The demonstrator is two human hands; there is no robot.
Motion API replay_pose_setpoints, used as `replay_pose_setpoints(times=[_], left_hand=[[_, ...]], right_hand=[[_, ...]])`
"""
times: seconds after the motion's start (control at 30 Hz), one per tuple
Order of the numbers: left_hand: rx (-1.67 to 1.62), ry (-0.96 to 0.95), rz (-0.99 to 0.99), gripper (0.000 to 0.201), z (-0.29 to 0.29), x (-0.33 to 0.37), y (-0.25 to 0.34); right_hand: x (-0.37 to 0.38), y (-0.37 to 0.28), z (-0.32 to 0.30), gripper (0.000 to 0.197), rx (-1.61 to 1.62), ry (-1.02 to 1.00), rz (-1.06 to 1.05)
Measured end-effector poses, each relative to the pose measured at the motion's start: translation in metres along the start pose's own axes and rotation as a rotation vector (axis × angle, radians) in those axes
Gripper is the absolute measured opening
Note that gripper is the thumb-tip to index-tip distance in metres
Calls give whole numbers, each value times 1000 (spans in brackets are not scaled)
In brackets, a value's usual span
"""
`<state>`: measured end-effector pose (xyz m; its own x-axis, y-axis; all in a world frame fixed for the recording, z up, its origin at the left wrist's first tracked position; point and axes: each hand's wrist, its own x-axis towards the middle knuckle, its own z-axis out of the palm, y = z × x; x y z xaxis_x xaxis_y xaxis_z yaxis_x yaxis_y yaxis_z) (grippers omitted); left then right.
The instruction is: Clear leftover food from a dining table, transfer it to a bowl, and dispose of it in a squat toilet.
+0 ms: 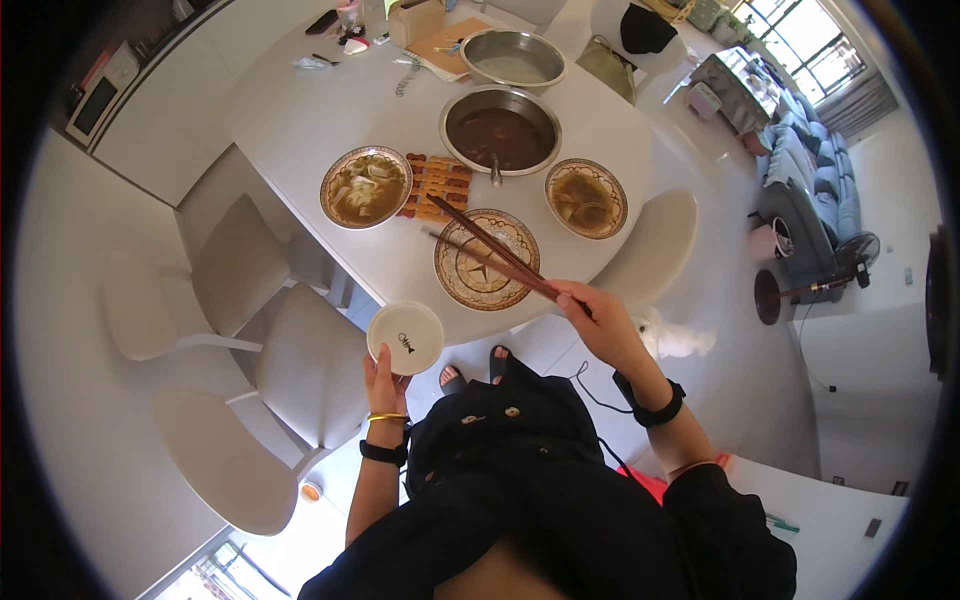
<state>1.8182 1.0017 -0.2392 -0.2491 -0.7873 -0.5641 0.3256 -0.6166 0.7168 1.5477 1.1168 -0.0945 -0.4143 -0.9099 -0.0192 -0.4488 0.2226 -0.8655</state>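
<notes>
My left hand (pixel 385 385) grips a small white round dish (pixel 405 338) with a dark fish drawing on it, held just off the table's near edge. In my right hand (pixel 603 325) are brown chopsticks (pixel 482 238), closed in the fingers, their far ends reaching left over a patterned plate (pixel 455 285) on the table. Their exact number is hard to tell. Beyond the plate lies a slatted wooden trivet (pixel 440 185). To its left stands a bowl of pale soupy food (pixel 367 190), and on the right another bowl of brownish soup (pixel 585 200).
Farther back on the white table (pixel 330 110) stand a metal basin of reddish-brown soup with a spoon handle (pixel 500 130) and a second metal basin (pixel 512 60). Chairs (pixel 310 370) line the left side, one chair (pixel 645 250) the right. A white fluffy animal (pixel 675 335) is on the floor.
</notes>
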Motion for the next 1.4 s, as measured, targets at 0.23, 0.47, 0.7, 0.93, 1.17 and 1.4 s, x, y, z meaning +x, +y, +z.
replay_pose_setpoints(times=[0.23, 0.47, 0.7, 0.93, 1.17, 1.4], left_hand=[[79, -80, 55, 32, 3, 0, 6], [219, -215, 107, 35, 25, -31, 9], [229, -335, 20, 40, 86, -56, -11], [25, -220, -2, 43, 157, -74, -53], [-79, -78, 63, 46, 199, -89, -105], [-168, 19, 97, 47, 225, -100, -122]], right_hand=[[-9, -15, 4, 23, -40, -367, 157], [-3, -18, -20, 34, 276, -651, 143], [2, 13, -38, 23, 505, -292, -68], [41, 85, -174, 36, 585, 24, -228], [105, 156, -211, 14, 199, -51, -167], [137, 186, -194, 13, 219, -147, -183]])
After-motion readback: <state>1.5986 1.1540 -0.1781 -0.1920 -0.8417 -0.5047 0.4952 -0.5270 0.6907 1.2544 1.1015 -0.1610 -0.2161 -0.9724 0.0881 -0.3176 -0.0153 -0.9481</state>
